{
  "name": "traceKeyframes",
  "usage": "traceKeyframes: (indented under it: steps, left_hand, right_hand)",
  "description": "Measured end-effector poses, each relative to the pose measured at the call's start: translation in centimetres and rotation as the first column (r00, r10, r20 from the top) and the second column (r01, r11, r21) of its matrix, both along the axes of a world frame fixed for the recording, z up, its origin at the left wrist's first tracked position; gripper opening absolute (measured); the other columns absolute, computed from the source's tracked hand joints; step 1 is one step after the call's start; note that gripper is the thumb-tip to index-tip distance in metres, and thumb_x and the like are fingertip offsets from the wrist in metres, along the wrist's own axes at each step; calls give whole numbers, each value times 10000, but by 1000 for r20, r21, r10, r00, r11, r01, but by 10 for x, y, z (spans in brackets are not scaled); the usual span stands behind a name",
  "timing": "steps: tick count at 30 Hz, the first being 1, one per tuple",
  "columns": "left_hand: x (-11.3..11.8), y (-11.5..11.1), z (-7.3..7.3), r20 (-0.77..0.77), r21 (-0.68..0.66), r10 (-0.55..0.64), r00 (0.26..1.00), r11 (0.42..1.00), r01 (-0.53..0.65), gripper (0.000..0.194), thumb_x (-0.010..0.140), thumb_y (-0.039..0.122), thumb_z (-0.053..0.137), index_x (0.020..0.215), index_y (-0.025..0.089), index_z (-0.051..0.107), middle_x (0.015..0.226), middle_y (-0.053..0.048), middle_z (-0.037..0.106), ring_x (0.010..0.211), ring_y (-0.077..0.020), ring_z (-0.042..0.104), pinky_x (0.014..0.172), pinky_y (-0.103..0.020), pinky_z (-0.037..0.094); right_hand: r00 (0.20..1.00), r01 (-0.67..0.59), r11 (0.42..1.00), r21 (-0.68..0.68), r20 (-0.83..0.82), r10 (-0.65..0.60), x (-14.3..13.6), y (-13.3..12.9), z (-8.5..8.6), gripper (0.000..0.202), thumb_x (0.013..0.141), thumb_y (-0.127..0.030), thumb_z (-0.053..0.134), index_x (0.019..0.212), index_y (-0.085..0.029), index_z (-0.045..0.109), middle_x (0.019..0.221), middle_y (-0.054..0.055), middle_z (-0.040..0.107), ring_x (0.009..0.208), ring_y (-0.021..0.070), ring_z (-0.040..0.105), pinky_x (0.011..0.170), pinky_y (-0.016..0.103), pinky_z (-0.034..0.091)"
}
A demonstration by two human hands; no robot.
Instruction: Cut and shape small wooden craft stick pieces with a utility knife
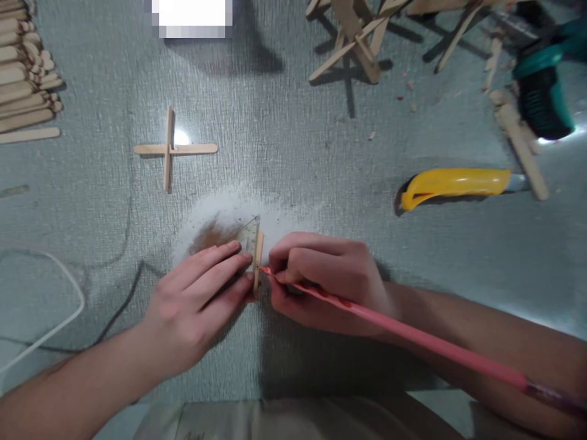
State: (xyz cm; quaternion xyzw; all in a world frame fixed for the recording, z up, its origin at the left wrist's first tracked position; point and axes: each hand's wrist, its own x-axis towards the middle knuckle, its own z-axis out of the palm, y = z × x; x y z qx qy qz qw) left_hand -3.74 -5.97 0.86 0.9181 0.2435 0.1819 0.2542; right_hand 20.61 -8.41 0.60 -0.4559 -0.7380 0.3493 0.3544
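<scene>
My left hand (202, 299) presses a clear triangular ruler (250, 234) down with its fingertips. The ruler's straight edge lies along a short wooden craft stick (259, 250), which stands nearly upright in the view. My fingers cover part of both. In my right hand (328, 278) is a long pink pencil (413, 333), held close to its point in a writing grip. Its tip touches or nearly touches the stick beside the ruler's edge. Farther up, two craft sticks form a cross (192, 148) on the table.
A pile of craft sticks (18, 91) lies at the upper left. Stick structures (355, 43) stand at the top right. A yellow utility knife (458, 182) and a green-and-black tool handle (543, 91) lie at right. Cables (76, 281) cross the left side of the textured tabletop (298, 146).
</scene>
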Motion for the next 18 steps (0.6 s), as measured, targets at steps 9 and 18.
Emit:
traceKeyframes:
  steps: [9, 18]
  left_hand:
    - [1, 0, -1, -6, 5, 7, 1000, 1000, -7, 329, 928, 120, 771, 1249, 75, 713, 1388, -171, 694, 1401, -344, 599, 1130, -521, 595]
    - [2, 1, 0, -3, 18, 11, 1000, 1000, -11, 295, 943, 130, 755, 1232, 88, 713, 1367, -165, 708, 1385, -334, 616, 1117, -512, 606]
  right_hand:
    - [1000, 9, 1000, -5, 10, -8, 0, -1, 0, 301, 881, -43, 585, 735, -242, 412, 751, -18, 638, 661, 101, 612, 593, 216, 473]
    - [1000, -1, 1000, -6, -9, 1, -1, 0, -1, 295, 873, -42, 581, 737, -242, 413, 737, -20, 630, 659, 100, 607, 596, 215, 472]
